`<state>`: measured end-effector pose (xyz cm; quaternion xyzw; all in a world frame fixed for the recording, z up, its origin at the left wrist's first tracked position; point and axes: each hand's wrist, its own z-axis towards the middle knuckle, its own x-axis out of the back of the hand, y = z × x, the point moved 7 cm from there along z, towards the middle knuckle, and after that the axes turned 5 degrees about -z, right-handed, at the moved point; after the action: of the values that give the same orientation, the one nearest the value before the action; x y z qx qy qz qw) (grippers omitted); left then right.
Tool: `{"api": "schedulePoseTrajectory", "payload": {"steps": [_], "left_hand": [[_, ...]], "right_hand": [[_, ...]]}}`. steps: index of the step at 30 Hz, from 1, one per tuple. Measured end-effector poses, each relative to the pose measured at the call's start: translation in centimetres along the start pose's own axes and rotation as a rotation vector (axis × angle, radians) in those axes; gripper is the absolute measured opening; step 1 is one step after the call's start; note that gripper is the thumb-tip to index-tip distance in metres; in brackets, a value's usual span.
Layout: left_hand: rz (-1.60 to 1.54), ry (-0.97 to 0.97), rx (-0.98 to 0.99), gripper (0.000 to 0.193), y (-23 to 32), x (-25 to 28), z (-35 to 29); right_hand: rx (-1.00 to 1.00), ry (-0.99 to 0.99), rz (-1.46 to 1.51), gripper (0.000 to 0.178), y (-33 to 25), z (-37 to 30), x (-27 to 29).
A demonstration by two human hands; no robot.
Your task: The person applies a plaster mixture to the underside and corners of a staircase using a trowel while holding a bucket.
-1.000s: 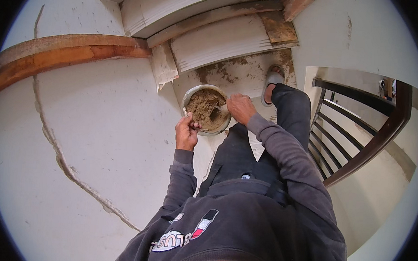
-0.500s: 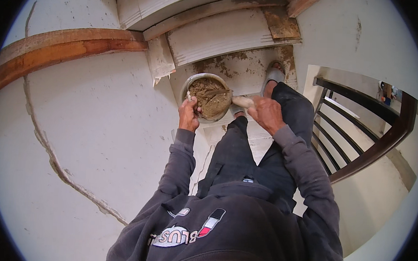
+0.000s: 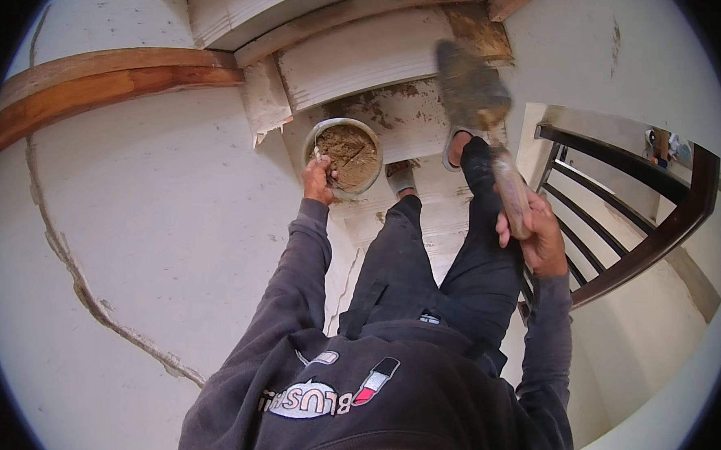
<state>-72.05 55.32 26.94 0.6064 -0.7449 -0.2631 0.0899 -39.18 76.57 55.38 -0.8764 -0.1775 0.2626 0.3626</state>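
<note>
My left hand is closed on the handle at the near left rim of a round bucket. Wet brown mortar fills much of it. Out to the right, my right hand grips the pale wooden handle of a trowel. The trowel's dark, mortar-smeared blade points away from me, blurred by motion, above my right foot and apart from the bucket.
White steps with wooden edging rise ahead, splashed with mortar. A wooden beam runs along the left wall, which has a long filled crack. On the right stands a dark railing. My sandalled feet stand on the steps.
My right hand has lifted the trowel out of the mortar and swung it to the right, its blade now fully visible. The left hand still holds the bucket, which sits slightly farther left in view.
</note>
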Motion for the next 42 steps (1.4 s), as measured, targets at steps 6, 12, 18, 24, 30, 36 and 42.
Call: {"api": "schedulePoseTrajectory", "payload": {"steps": [6, 12, 18, 24, 30, 36, 42], "left_hand": [[0.062, 0.022, -0.004, 0.007, -2.2, 1.2, 2.8], [0.044, 0.053, 0.045, 0.009, -2.5, 2.2, 4.0], [0.129, 0.076, -0.003, 0.012, -2.6, 0.8, 2.9], [0.184, 0.087, -0.043, 0.019, -3.0, 2.2, 3.7], [0.16, 0.067, -0.113, 0.019, -2.3, 1.1, 2.0], [0.12, 0.058, -0.142, 0.021, -2.9, 0.2, 1.3], [0.153, 0.015, -0.16, 0.023, -2.4, -1.4, 0.2]], "right_hand": [[0.051, 0.169, 0.032, 0.073, -0.8, -4.2, 1.3], [0.205, 0.349, -0.075, 0.066, -0.6, -6.2, 5.3], [0.059, 0.558, -0.19, 0.03, 6.9, -2.6, 11.7], [-0.203, 0.703, -0.293, 0.02, 18.8, 4.5, 17.2], [0.009, 0.944, -0.829, 0.031, 25.3, 13.7, 23.1], [0.083, 1.018, -1.021, 0.041, 25.2, 22.7, 26.1], [0.019, 1.054, -1.101, 0.043, 24.5, 28.1, 27.9]]}}
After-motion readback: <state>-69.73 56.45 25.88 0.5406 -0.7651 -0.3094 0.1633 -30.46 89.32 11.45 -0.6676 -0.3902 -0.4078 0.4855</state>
